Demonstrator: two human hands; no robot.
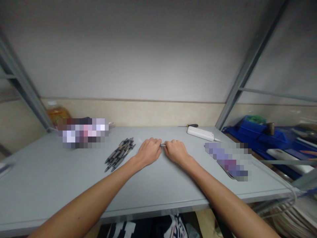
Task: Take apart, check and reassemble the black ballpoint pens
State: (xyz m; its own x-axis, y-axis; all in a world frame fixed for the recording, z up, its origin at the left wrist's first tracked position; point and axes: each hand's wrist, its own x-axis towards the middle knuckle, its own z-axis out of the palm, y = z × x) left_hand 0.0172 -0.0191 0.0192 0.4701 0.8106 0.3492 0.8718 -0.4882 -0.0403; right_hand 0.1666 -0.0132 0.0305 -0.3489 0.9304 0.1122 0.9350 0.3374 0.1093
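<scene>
Over the middle of the grey table, my left hand point(150, 150) and my right hand point(176, 149) are close together, knuckles up. Both are closed on one slim pen point(162, 145), gripped at opposite ends. Only a short shiny stretch of it shows in the gap; my fingers cover the rest. Just left of my left hand lies a pile of dark grey and black pens point(120, 152), roughly side by side and slanting.
A white power strip point(200, 133) with a cable and a screwdriver point(192, 125) lie at the back right. Blurred-out items sit left and right. Behind them stands a bottle of amber liquid point(58, 114). Metal posts flank the table point(74, 185); blue bins point(257, 130) stand beyond, at right.
</scene>
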